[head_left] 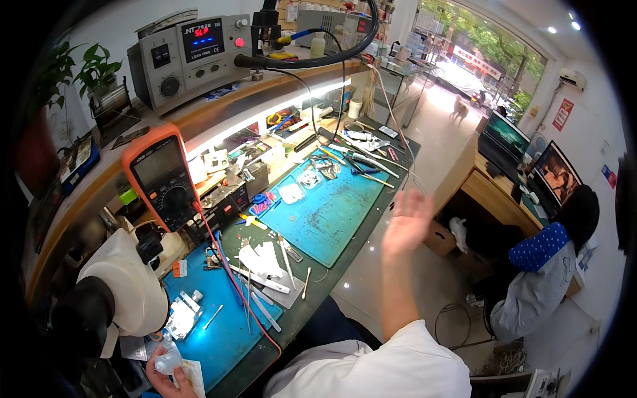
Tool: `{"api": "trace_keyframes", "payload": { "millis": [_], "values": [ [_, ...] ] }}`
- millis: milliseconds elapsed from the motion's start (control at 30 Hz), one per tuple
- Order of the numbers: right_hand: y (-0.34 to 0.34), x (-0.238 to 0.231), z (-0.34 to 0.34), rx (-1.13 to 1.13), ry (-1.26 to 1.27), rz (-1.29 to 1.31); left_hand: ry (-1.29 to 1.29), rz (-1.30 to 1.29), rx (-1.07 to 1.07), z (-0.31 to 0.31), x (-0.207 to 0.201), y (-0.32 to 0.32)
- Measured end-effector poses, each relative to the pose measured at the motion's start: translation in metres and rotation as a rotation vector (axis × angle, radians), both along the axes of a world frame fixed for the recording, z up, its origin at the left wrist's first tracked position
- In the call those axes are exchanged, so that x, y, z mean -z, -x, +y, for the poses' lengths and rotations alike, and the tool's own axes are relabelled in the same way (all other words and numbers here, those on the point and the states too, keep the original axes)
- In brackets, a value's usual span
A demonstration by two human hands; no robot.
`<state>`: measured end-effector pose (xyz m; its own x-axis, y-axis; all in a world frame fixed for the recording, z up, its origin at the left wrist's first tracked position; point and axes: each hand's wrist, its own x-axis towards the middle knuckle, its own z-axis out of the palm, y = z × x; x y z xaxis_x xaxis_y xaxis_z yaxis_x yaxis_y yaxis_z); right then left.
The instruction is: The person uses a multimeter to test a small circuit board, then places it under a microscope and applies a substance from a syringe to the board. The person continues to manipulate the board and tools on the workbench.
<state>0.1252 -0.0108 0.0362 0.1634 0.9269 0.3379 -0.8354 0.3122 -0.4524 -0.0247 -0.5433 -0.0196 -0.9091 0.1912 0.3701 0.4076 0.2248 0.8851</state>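
Observation:
At the lower left, my left hand (161,375) is closed around a small whitish plastic bottle (168,359). Just beyond it, a metal clamp fixture (184,316) lies brightly lit on a blue mat (222,345), beside a cotton swab (213,317). The white body of a microscope (126,285) stands over this corner. Away to the right of the bench, my right hand (407,222) is raised above the floor, its fingers spread and slightly blurred, holding nothing. A second cotton swab (306,283) rests near the bench edge, close to tweezers (286,262) and white wipes (261,259).
An orange multimeter (161,178) leans by the shelf, its red lead (229,268) crossing the bench. A grey soldering or hot-air station (192,58) sits above. Hand tools lie around a larger blue mat (325,212). A seated person (537,285) is at a desk with screens.

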Motion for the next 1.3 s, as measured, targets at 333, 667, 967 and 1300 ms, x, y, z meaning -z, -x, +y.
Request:
{"api": "trace_keyframes", "payload": {
  "millis": [333, 667, 967, 1300],
  "values": [
    [-0.088, -0.025, 0.047, 0.246, 0.083, 0.126, -0.003, -0.024, 0.006, 0.006, -0.009, -0.007],
    [-0.063, -0.006, 0.018, -0.029, -0.17, -0.044, -0.007, 0.038, 0.022, 0.0, -0.001, -0.001],
    [0.036, 0.019, -0.106, -0.19, -0.894, -0.993, 0.024, 0.017, 0.035, 0.013, -0.008, -0.002],
    [0.104, -0.002, -0.197, -0.383, -1.511, -1.103, 0.102, 0.054, -0.081, 0.017, -0.02, -0.008]
  ]
}}
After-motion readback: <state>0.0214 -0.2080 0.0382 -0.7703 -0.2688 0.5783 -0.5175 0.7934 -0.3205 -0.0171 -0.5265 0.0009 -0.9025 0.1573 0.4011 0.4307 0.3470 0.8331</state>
